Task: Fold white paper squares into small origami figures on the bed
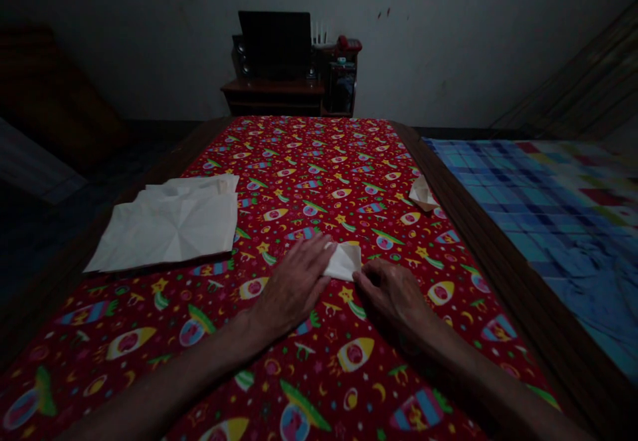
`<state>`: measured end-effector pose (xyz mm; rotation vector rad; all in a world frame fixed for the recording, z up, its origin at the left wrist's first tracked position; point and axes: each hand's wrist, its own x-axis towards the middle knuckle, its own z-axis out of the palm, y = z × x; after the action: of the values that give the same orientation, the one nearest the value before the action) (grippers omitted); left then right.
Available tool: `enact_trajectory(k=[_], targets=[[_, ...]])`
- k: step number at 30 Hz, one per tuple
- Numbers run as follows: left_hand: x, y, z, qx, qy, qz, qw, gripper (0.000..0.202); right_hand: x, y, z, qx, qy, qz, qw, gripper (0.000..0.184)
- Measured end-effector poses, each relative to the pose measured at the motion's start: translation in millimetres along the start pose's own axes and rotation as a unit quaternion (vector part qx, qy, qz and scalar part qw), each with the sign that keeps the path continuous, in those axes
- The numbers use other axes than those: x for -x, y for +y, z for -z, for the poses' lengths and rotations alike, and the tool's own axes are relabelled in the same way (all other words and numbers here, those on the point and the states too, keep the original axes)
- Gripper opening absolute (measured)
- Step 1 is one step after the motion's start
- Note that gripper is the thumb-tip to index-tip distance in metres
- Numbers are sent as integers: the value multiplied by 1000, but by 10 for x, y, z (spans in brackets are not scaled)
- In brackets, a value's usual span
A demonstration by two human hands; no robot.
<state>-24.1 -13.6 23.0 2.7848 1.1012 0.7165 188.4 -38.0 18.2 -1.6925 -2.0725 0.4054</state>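
A small folded piece of white paper (343, 262) lies on the red cloth with printed rockets (323, 361). My left hand (296, 275) rests on the paper's left part, palm down with its fingers stretched out, covering that end. At the paper's lower right corner, my right hand (391, 288) has its thumb and curled fingers pinched together on the edge. A stack of creased white sheets (172, 225) sits to the left on the cloth. Near the cloth's right edge is another small folded paper piece (422, 195).
Dark wooden edges (478, 222) border the cloth. Beyond its far end stand a black monitor (276, 41) on a brown desk (279, 89), a white router and a red telephone (349, 44). Blue checked fabric (503, 195) spreads on the right. The room is dim.
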Motion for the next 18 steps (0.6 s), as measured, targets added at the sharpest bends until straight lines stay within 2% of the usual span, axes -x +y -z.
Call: enact_trajectory(k=[2, 4, 18], targets=[[16, 69, -2, 0, -72, -60, 996, 45, 7, 14, -13, 9, 15, 8, 1000, 29], [34, 116, -14, -4, -107, -73, 992, 44, 17, 26, -26, 15, 15, 14, 1000, 28], [26, 144, -18, -31, -159, -48, 986, 46, -12, -37, -11, 72, 7, -4, 997, 31]])
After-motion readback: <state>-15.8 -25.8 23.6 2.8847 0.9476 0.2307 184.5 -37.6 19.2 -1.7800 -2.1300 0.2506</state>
